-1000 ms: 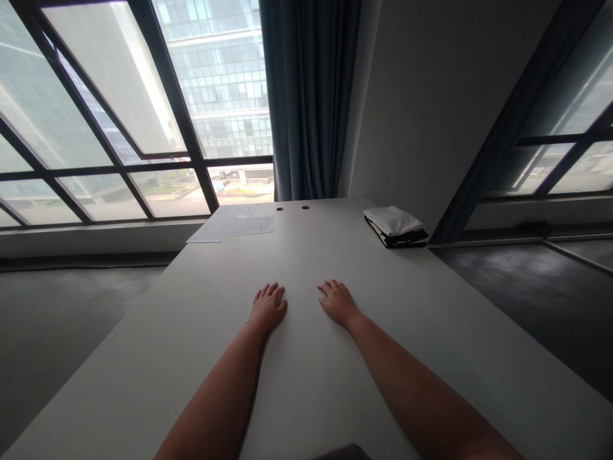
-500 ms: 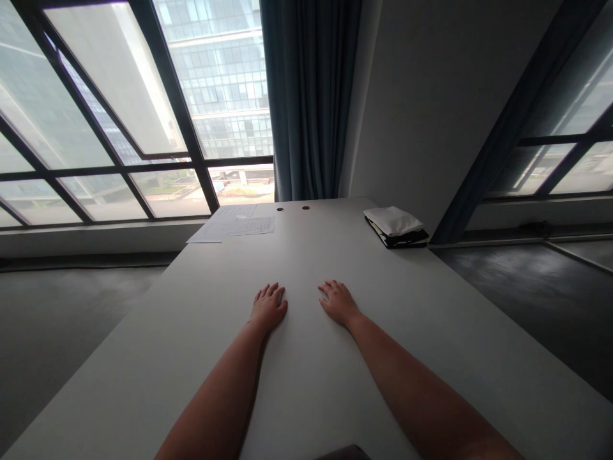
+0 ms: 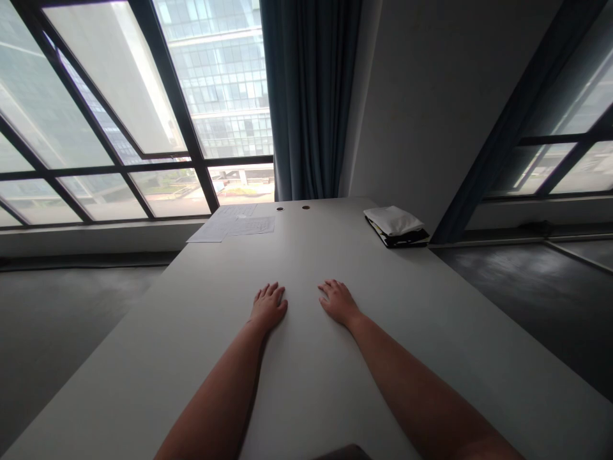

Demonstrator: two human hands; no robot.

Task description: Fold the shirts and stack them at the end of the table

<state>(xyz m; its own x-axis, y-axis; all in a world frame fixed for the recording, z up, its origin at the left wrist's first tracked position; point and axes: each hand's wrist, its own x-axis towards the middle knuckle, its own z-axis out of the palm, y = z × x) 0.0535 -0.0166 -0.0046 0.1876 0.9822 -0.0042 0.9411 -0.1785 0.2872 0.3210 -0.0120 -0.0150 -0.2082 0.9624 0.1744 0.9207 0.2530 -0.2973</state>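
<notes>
Single head view, high, looking forward-down along table [image 3: 431, 319] toward windows [image 3: 119, 96].

Daylight only: the big window [image 3: 96, 108] at left is blown out and hazy, the smaller window [image 3: 575, 166] at right adds little, so wall [image 3: 421, 96] and floor [image 3: 550, 294] go murky. Table [image 3: 306, 249] takes a soft sheen, with faint shadows under left hand [image 3: 268, 308] and right hand [image 3: 339, 303]. Centre is crisp and in focus — the wide lens slants and bends their frames toward the edges.

Left hand [image 3: 268, 308], right hand [image 3: 339, 301] flat on table [image 3: 431, 332].
</notes>
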